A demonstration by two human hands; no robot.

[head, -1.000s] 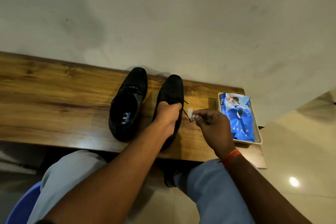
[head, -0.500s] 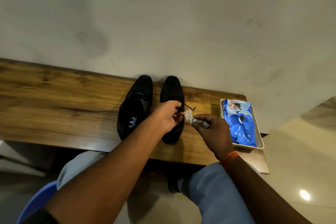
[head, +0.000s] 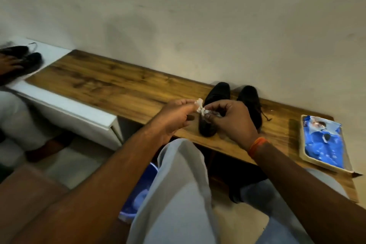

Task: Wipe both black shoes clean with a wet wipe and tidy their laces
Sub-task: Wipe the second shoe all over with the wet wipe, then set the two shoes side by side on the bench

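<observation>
Two black shoes stand on tabletop, centre right of frame. Left hand and right hand each pinch one wet wipe between them.

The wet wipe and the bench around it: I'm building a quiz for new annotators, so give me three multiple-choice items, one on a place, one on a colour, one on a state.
1. Where is the wipes packet?
A. In a tray at the right end of the wooden bench
B. On the floor
C. Between the shoes

2. What colour is the band on the right wrist?
A. Green
B. Orange
C. White

3. How is the wet wipe held?
A. Lying flat on the bench
B. Draped over a shoe
C. Pinched between both hands

Answers:
1 A: the blue packet lies in a pale tray at the right end of the wooden bench.
2 B: the band is orange.
3 C: the left hand and right hand each pinch an end, in front of the black shoes.
</observation>
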